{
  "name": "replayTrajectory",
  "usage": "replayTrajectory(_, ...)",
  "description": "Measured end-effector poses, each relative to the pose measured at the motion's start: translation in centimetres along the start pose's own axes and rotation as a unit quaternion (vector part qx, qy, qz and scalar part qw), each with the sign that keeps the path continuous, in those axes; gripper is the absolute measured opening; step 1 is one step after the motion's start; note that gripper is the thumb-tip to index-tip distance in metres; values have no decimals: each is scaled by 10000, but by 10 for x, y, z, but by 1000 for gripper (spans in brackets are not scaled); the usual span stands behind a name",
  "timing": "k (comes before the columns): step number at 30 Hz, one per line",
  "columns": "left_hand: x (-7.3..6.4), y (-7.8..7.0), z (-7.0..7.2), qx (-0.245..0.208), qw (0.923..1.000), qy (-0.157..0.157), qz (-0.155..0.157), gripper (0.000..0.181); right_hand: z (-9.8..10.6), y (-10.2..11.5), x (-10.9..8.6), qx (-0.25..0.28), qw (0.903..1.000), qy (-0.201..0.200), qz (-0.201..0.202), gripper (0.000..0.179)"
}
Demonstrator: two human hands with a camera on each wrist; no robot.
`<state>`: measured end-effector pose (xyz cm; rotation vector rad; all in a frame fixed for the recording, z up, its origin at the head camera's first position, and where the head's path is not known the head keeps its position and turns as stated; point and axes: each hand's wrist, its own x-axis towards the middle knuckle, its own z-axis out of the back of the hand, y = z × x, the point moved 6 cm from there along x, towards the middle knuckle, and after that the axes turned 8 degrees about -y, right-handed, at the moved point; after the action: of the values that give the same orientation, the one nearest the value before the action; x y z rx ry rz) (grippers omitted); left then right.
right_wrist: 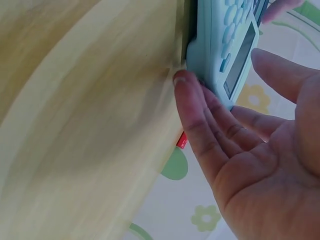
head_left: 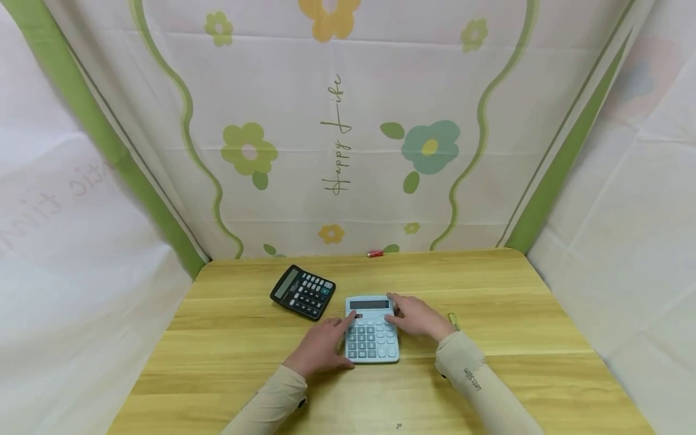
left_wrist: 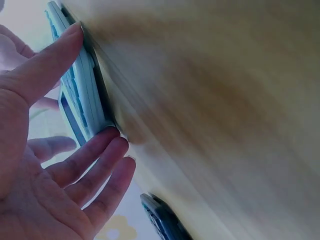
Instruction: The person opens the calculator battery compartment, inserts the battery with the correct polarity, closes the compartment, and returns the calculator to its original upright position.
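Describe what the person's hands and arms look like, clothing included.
The left hand and right hand wear no gloves. The left sleeve and right sleeve are beige; dark lettering runs near the right cuff. A small dark piece shows beside the left cuff, too small to identify.

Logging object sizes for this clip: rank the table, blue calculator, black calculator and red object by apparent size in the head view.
1. Table
2. Blue calculator
3. Black calculator
4. Red object
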<state>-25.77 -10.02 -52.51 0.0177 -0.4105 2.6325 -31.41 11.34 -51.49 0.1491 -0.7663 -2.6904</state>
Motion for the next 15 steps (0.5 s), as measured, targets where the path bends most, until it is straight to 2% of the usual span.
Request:
replayTrajectory(7, 6, 0, -6, -347, 9993, 59, 121, 118, 7, -2, -8, 59, 10000, 3, -33, 69)
replayTrajectory(15, 0, 6, -4, -716, 9972, 41, 214, 116, 2, 2, -4, 166, 9998, 16, 86, 67)
